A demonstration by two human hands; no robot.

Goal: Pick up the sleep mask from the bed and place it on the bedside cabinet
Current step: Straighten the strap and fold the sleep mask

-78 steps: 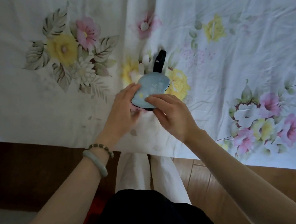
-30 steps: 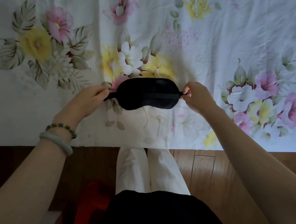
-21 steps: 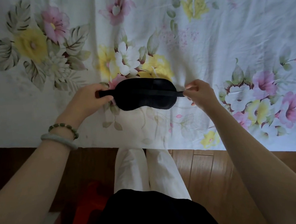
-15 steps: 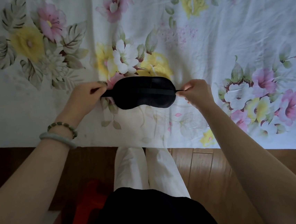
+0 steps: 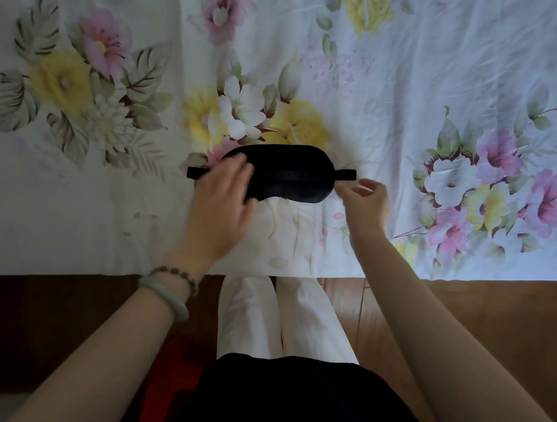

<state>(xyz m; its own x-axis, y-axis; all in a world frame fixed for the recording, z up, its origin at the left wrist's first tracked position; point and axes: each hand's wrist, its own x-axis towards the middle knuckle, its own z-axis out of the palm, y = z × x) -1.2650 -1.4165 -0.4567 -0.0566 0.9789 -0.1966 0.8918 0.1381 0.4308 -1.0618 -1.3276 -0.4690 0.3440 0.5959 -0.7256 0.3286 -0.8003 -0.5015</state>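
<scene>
A black sleep mask (image 5: pixel 287 176) lies flat on the flowered bed sheet (image 5: pixel 426 60) near the bed's front edge, its strap ends sticking out left and right. My left hand (image 5: pixel 222 206) hovers over the mask's left part with fingers spread, blurred by motion, holding nothing. My right hand (image 5: pixel 364 199) is just below the right strap end, fingers loosely curled and apart from the strap. The bedside cabinet is not in view.
The bed's edge runs across the middle of the view. Below it are a wooden floor (image 5: pixel 485 320), my white trouser legs (image 5: pixel 273 316) and a red object (image 5: pixel 153 410) by my left side. A dark wooden panel (image 5: pixel 43 322) sits at the lower left.
Both hands have let go of the strap ends. The mask now rests on the sheet. My left hand has swung over the mask's left part and my right hand has dropped slightly.
</scene>
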